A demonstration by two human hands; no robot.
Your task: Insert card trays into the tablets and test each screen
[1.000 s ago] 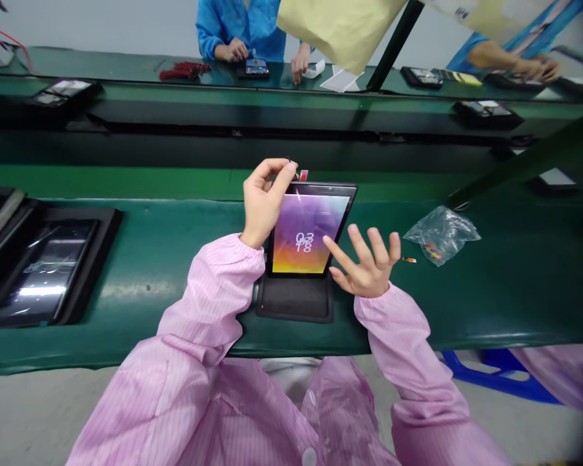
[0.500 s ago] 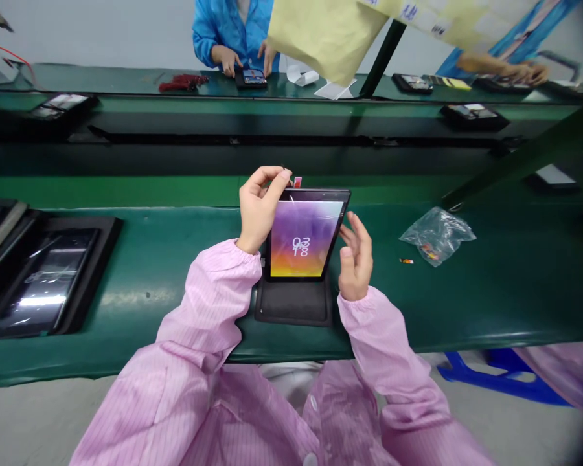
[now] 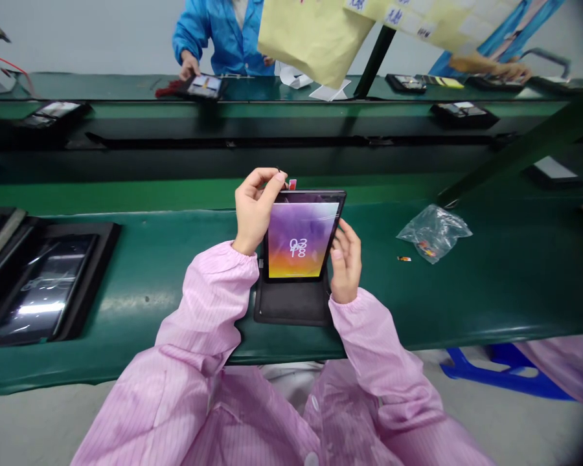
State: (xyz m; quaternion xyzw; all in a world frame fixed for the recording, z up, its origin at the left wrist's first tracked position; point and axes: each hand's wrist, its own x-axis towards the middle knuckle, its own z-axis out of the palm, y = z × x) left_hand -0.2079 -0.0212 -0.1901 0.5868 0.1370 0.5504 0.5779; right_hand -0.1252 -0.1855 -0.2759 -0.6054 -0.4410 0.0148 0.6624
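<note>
A tablet with a lit purple-to-orange screen stands tilted up on a dark pad on the green bench. My left hand is pinched at the tablet's top left corner, next to a small red tab; a thin clear film seems to lift off the screen there. My right hand wraps around the tablet's right edge and steadies it.
A clear plastic bag and a tiny part lie to the right. Black trays holding screens sit at the left. Across the conveyor, a person in blue handles a device; more trays stand on the far bench.
My right hand, open in the air beside the tablet a second ago, has moved left and closed on its right edge. The person in blue shifted their device to the left.
</note>
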